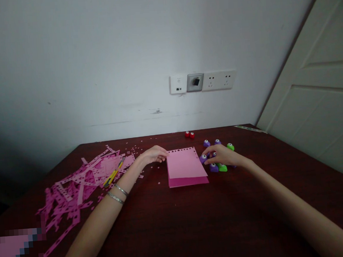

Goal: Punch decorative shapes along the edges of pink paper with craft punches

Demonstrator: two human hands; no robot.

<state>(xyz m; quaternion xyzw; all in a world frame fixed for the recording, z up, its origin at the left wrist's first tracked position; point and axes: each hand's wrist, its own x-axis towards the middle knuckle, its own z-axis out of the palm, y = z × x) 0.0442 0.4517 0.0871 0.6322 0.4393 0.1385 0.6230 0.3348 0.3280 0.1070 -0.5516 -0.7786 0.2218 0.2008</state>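
A stack of pink paper sheets (pixel 186 167) lies on the dark wooden table (pixel 195 220), its far edge punched with small shapes. My left hand (pixel 154 154) rests at the stack's far left corner, fingers curled down onto the table and touching the paper's edge. My right hand (pixel 220 155) lies on a cluster of small purple and green craft punches (pixel 218 166) just right of the stack, fingers closed around a purple punch (pixel 203 158) at its fingertips. Two bracelets sit on my left wrist.
A heap of cut pink paper strips (pixel 76 190) covers the table's left side, with a yellow utility knife (pixel 114 173) on it. Two red punches (pixel 189 134) sit near the wall. Wall sockets (pixel 202 81) are above; a white door (pixel 319 106) stands at right.
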